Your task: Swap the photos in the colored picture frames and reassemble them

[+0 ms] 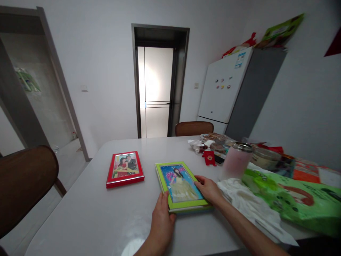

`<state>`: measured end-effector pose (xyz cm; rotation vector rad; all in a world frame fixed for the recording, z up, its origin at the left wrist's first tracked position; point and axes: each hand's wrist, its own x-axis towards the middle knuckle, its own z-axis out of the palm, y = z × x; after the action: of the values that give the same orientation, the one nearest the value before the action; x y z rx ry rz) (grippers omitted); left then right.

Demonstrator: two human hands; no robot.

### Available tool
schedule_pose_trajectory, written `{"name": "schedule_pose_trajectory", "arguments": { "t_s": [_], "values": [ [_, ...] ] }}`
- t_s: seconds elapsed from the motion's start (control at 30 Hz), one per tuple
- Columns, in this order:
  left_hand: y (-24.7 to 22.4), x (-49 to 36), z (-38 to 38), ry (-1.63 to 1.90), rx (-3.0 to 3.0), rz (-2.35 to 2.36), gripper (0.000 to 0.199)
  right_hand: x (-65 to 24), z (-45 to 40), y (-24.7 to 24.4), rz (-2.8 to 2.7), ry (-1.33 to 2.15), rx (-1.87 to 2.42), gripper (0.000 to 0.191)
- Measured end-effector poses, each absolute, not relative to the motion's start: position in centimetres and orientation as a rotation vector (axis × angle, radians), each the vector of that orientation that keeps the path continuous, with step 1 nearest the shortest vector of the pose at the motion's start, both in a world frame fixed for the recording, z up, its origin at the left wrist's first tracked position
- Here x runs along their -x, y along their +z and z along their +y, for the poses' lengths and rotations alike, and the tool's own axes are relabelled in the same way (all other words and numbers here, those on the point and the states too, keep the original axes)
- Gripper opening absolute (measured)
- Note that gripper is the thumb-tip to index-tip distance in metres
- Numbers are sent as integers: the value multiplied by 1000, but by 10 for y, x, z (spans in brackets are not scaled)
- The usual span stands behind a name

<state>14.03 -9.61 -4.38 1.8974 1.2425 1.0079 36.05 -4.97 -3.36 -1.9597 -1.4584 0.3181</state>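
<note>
A green picture frame point(183, 185) with a photo of a person in a pale yellow dress lies face up at the middle of the white table. My left hand point(162, 222) grips its lower left corner, thumb at the near edge. On the right side of the frame rests my right hand point(209, 190), its fingers over the border and touching the photo's edge. To the left lies a red picture frame point(125, 169) holding a photo of two people, touched by neither hand.
Right of the hands are a pink bottle point(236, 161), white cloth or tissue point(247, 202), a green package point(295, 199) and a small red item point(209, 158). Brown chairs point(194, 128) stand behind and left of the table point(93, 213).
</note>
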Motion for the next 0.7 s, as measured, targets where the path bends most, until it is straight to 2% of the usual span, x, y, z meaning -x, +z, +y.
{"name": "schedule_pose_trajectory", "arguments": {
  "t_s": [0.23,0.33,0.37,0.4,0.53,0.63,0.7],
  "values": [
    [-45,-123,-82,1038,-1912,1208,66,-393,-86,5,-1497,-24,1998,45],
    [-47,-98,-77,1082,-1897,1250,62,-431,-122,2,-1496,-386,2269,49],
    [-48,-89,-75,1104,-1887,1276,59,-440,-132,-3,-1514,-410,2360,53],
    [-49,-81,-73,1123,-1877,1300,56,-448,-139,-10,-1519,-406,2436,53],
    [-50,-54,-72,1156,-1850,1360,50,-454,-152,-19,-1601,-399,2432,29],
    [-48,-34,-75,1170,-1862,1402,49,-449,-153,4,-1504,-591,2250,31],
    [-45,-21,-76,1180,-1865,1444,48,-444,-155,24,-1342,-598,2143,33]
  ]
}}
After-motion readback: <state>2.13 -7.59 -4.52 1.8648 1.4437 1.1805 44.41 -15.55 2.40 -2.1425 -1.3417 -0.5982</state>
